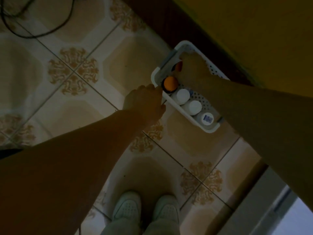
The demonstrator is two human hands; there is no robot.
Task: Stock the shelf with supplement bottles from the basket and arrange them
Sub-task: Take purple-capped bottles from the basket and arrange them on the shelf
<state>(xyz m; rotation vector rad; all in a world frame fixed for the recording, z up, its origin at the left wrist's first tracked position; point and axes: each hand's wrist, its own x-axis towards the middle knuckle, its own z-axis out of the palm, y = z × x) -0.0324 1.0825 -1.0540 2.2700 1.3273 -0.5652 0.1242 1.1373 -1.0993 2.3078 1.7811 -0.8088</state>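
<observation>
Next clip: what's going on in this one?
A person stands over a white basket on the tiled floor, both arms reaching down. The left hand is at an orange-lidded bottle by the basket's rim. The right hand is inside the basket beside a second orange lid. Three white-lidded bottles stand upright. The dim light hides whether either hand grips anything.

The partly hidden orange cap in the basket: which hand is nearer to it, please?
Right. The right hand overlaps that cap inside the basket; the left hand is at the rim, by the other orange cap.
</observation>
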